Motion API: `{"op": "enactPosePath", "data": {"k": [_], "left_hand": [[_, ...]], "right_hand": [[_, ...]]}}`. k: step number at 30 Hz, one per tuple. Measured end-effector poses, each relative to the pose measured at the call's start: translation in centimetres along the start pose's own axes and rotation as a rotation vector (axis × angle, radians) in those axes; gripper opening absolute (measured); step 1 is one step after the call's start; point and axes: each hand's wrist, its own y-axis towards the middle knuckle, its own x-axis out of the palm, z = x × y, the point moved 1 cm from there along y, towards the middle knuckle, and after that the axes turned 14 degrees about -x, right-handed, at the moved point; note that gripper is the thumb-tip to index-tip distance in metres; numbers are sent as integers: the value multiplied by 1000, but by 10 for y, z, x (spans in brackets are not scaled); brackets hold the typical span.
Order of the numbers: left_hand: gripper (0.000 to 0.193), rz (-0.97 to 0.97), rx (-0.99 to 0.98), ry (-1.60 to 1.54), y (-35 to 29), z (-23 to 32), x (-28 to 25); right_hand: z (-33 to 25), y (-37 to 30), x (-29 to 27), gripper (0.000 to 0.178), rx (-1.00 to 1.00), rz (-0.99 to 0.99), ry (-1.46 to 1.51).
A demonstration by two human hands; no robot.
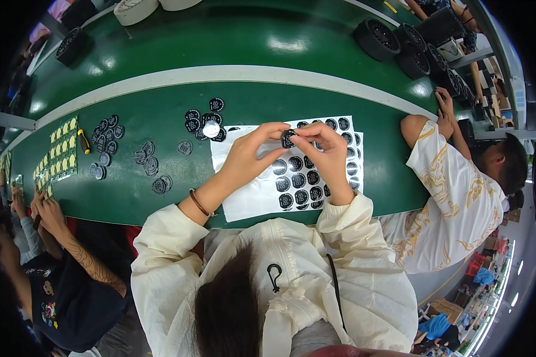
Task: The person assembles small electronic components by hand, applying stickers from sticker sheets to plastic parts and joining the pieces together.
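Note:
Above a white sheet of round black stickers (pixel 298 179), I hold a small round black disc (pixel 288 138) between both hands. My left hand (pixel 247 153) pinches its left side with thumb and fingertips. From the right, the thumb and fingers of my right hand (pixel 326 156) close on the same disc. Whether a sticker is being laid on it or lifted off cannot be made out. The sheet lies on more sheets, and its left part is bare white. Just beyond my left hand sits a cluster of loose black discs (pixel 192 124), with a shiny silver disc (pixel 211 129) on top.
More loose discs (pixel 150 165) lie to the left on the green table (pixel 190 193). Farther left are a yellow-and-black screwdriver (pixel 83 141) and panels of pale green circuit boards (pixel 64 143). Co-workers sit on both sides. A white rail (pixel 232 74) borders the conveyor, where black round housings (pixel 377 39) stand.

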Motion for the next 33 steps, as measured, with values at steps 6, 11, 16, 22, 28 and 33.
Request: {"op": "enactPosePath", "data": {"k": [6,11,16,22,28,33], "left_hand": [[40,-2,9,78,-1,1,-2],[41,-19,18,76,1,-4,-2],[42,-48,15,30,2,-7,-3],[42,-75,12,-40,4,-10,-2],[41,-75,4,-15,4,-11,-3],[42,-81,4,-8,4,-11,-4]], "right_hand": [[0,-1,1,14,13,-5,-48],[3,-2,1,14,-18,-7,-85],[2,-3,1,14,-79,-26,-128],[3,-3,2,14,-95,-27,-124],[2,-2,4,13,-104,-27,-147],[-1,-2,5,12,-90,-25,-170]]}}
